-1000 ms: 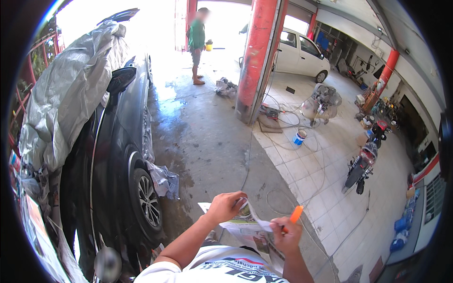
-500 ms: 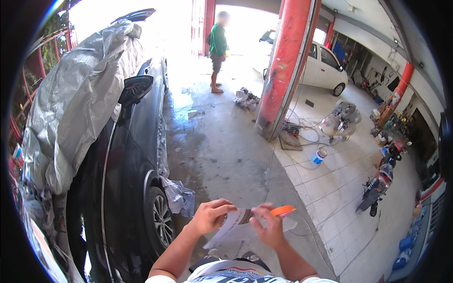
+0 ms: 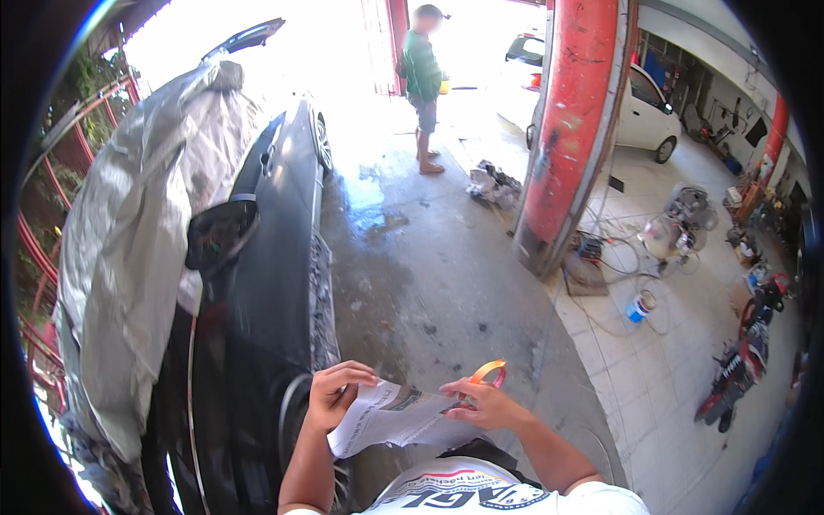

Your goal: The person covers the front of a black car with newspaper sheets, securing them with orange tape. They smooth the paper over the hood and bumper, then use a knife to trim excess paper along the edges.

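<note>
A sheet of printed paper (image 3: 390, 418) hangs in front of my chest, between my hands. My left hand (image 3: 337, 395) is closed on its upper left corner, thumb against curled fingers. My right hand (image 3: 487, 405) is closed at the right part of the sheet, fingertips touching its edge. An orange ring that looks like a roll of tape (image 3: 491, 372) sticks up from the fingers of that hand. Part of the sheet's right side is hidden behind the right hand.
Close on my left stands a dark car (image 3: 279, 249), partly draped with a grey cover (image 3: 146, 223). A red pillar (image 3: 577, 129) rises ahead, right of a standing person (image 3: 421, 81). A paint can (image 3: 640, 306), a compressor (image 3: 674, 225) and a motorcycle (image 3: 738, 369) stand on the right.
My view has shifted, so the car and pillar appear farther right. The right hand has come onto the sheet's right side, and the orange ring now points upward. The paper is spread wider.
</note>
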The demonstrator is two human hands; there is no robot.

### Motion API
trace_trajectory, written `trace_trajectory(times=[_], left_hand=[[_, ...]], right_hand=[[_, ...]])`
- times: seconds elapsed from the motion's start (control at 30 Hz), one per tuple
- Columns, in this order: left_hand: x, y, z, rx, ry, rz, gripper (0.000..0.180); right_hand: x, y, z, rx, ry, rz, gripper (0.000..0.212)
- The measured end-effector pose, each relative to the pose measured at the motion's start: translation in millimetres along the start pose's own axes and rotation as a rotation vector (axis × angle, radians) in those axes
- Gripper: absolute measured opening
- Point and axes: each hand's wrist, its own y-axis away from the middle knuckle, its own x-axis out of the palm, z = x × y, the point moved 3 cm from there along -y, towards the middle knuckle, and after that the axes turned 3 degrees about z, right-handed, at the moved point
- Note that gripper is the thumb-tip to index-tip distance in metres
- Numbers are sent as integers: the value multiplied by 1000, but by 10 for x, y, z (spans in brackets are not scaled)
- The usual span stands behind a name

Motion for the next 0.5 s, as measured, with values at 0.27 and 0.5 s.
trace_trajectory(times=[0.27, 0.5], left_hand=[[-906, -1970, 635, -373, -232, -320, 20], [-464, -4178, 1776, -222, -885, 102, 32]], right_hand=[[-1471, -2609, -333, -300, 364, 57, 17], [-2366, -4758, -480, -472, 911, 127, 15]])
